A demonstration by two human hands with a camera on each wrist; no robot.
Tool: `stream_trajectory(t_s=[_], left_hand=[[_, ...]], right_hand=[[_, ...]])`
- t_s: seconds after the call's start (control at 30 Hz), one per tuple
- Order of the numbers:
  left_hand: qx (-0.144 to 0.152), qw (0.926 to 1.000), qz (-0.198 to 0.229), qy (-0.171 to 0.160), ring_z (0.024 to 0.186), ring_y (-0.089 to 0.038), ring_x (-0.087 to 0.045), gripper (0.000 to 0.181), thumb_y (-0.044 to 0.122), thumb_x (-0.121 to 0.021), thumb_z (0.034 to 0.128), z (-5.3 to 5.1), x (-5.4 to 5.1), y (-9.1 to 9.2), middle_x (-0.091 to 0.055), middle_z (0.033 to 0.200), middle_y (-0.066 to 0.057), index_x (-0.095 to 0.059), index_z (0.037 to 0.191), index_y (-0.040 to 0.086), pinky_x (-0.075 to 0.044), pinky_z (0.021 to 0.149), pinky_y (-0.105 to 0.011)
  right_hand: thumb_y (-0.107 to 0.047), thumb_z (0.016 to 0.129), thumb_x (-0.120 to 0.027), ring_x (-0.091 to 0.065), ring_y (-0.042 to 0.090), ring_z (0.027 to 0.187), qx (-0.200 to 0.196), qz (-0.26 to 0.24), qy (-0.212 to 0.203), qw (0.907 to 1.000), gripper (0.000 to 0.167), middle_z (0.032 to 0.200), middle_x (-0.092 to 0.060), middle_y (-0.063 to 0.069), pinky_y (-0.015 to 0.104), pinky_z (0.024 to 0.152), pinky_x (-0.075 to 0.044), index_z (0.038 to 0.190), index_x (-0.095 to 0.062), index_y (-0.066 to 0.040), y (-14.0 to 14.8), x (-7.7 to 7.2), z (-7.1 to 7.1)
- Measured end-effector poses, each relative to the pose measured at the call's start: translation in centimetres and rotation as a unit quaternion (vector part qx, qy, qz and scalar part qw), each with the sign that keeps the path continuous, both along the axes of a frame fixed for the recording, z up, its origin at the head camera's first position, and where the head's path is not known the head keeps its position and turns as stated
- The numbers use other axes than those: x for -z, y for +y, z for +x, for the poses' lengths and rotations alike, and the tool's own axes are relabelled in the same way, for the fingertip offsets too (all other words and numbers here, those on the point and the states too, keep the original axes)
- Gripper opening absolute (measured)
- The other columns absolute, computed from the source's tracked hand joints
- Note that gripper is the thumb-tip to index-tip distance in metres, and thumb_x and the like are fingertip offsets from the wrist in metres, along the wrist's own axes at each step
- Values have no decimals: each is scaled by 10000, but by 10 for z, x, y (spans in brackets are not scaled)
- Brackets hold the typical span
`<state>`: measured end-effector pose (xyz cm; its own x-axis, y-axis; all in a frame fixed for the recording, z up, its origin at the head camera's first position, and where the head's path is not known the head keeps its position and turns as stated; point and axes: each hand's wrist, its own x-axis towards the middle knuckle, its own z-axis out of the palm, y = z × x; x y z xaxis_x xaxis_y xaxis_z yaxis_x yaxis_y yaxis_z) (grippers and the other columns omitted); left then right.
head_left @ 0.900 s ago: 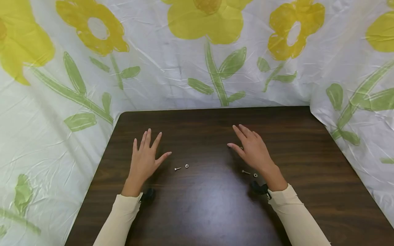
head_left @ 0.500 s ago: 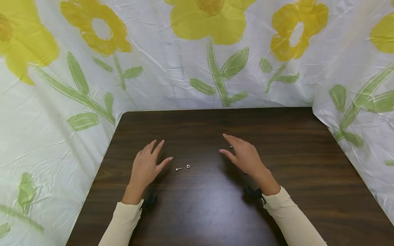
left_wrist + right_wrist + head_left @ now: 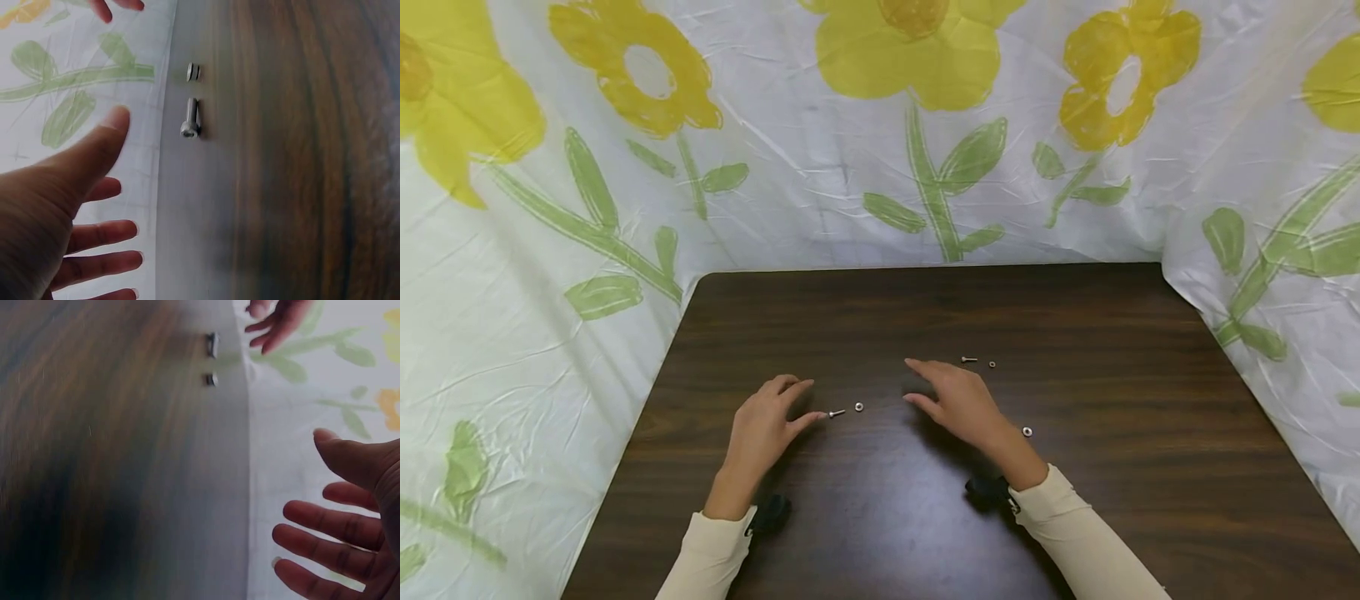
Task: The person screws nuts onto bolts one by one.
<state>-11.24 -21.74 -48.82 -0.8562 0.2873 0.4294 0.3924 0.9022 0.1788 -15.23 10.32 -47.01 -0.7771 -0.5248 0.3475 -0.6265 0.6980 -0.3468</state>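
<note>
Bolt (image 3: pixel 837 413) and nut (image 3: pixel 859 407) between left hand (image 3: pixel 762 425) and right hand (image 3: pixel 964 408), fingers apart.
Left wrist view alone shows the bolt's hollow head (image 3: pixel 189 129); its shaft (image 3: pixel 192 107) points right, toward the nut.

Here's the metal screw (image 3: pixel 837 413), flat on its side on the surface, between the two hands, its head toward the left hand (image 3: pixel 756 429) and its shank pointing away toward the right hand (image 3: pixel 958 402)! Silvery, cylindrical head, ridged around the edge, with a socket sunk into its face. And just beyond the shank's tip, there's the nut (image 3: pixel 859 407), a small silvery ring with a dark hole, lying flat, apart from the screw, close in line with it. Both pieces lie loose, side by side.
</note>
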Motion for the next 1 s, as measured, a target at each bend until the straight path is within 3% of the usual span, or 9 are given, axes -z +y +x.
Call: stream_trajectory(t_s=[0.17,0.47,0.73,1.0], left_hand=[[38,9998,81,-156,800,-239,-666,522,418,-905,732,3,1,3,-688,1066,-75,-772,1139,120,-567,596,-380],[5,9993,53,-361,794,-213,-651,463,403,-895,754,7,1,9,-688,1026,-44,-782,1113,134,-552,577,-360],[-13,9989,-10,-461,808,-212,-669,420,398,-886,773,7,4,12,-686,1014,-28,-785,1092,145,-564,606,-376],[-32,9990,15,-449,739,-180,-648,384,370,-888,772,7,6,16,-680,968,-14,-791,1067,145,-537,550,-338]], right_hand=[[-337,907,-786,-708,208,1021,-172,113,-203,9996,469,1168,-729,45,393,795,-595,1306,-687,-113,-15,6,1],[-291,891,-810,-701,201,935,-524,251,-115,9982,364,1059,-725,36,390,744,-595,1207,-747,-121,-41,12,-1],[-328,900,-795,-647,167,861,-553,621,-220,9963,315,993,-685,-5,336,659,-557,1176,-769,-177,-63,17,-6],[-355,894,-796,-579,123,768,-480,927,-443,9935,280,919,-652,-46,266,570,-464,1141,-789,-224,-74,23,-11]])
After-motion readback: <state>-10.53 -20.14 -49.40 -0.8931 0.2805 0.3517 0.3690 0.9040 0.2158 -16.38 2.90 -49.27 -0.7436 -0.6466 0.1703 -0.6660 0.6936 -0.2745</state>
